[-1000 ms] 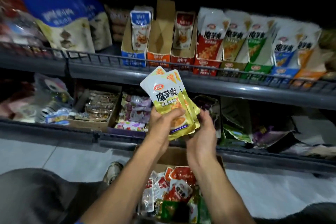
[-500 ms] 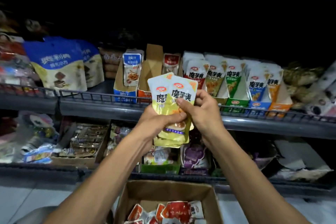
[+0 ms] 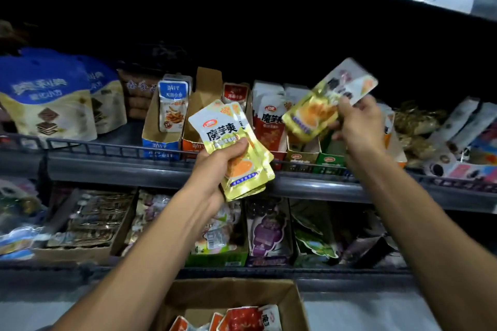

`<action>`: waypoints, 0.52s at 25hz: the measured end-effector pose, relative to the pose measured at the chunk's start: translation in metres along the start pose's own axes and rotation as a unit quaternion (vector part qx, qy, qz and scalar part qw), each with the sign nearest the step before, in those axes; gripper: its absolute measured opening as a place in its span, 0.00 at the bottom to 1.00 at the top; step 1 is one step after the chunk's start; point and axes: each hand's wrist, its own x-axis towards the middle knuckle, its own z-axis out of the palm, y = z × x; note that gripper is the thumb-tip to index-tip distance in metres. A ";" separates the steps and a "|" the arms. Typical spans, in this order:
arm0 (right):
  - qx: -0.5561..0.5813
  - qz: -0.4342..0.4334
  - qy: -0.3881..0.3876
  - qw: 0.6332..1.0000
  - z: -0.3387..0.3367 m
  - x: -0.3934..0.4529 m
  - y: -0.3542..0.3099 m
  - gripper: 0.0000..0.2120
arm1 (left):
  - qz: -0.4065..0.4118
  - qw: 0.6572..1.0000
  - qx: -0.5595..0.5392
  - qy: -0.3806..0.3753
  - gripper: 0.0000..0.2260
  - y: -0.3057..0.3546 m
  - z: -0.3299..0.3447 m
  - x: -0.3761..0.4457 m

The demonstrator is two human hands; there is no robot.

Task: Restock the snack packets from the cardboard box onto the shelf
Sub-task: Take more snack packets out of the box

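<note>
Left hand: forearm raised from lower left, thumb across the front of a fanned stack of yellow packets, fingers curled behind; firm grasp.
Right hand: arm stretched up and right, fingers pinching a single yellow packet by its middle, tilted, blurred.
Stack, appearance: silver-white top, yellow-gold lower half, black characters, orange food picture, blue strip near the bottom; held in front of the upper shelf rail.
Stack, count: at least three edges visible; exact number cannot be told.
Single packet, position: above the yellow display carton on the upper shelf, not touching it.
Display cartons on upper shelf: blue, orange, red, yellow, green visible in a row; further ones hidden by the right arm.
Cardboard box: on the floor below, open; red packets inside, count unclear.
</note>
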 end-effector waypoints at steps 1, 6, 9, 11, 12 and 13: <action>-0.039 -0.038 -0.003 0.999 -0.005 0.015 -0.004 0.04 | 0.002 1.000 0.000 0.005 0.16 0.002 -0.001 0.003; -0.105 -0.023 -0.087 0.990 0.005 0.044 0.009 0.06 | 0.005 1.000 0.007 0.019 0.13 0.005 -0.002 0.009; -0.076 0.027 -0.081 0.993 0.017 0.045 0.028 0.05 | 0.006 1.000 0.008 0.011 0.10 0.001 0.002 0.010; -0.188 0.012 -0.070 0.980 0.018 0.051 0.043 0.03 | 0.007 1.000 0.009 0.012 0.10 0.000 0.003 0.012; -0.260 -0.011 -0.070 0.963 0.017 0.053 0.050 0.03 | 0.005 1.000 0.010 0.012 0.10 0.000 0.003 0.012; -0.311 -0.038 -0.065 0.947 0.017 0.055 0.055 0.04 | 0.002 1.000 0.012 0.010 0.11 -0.001 0.003 0.013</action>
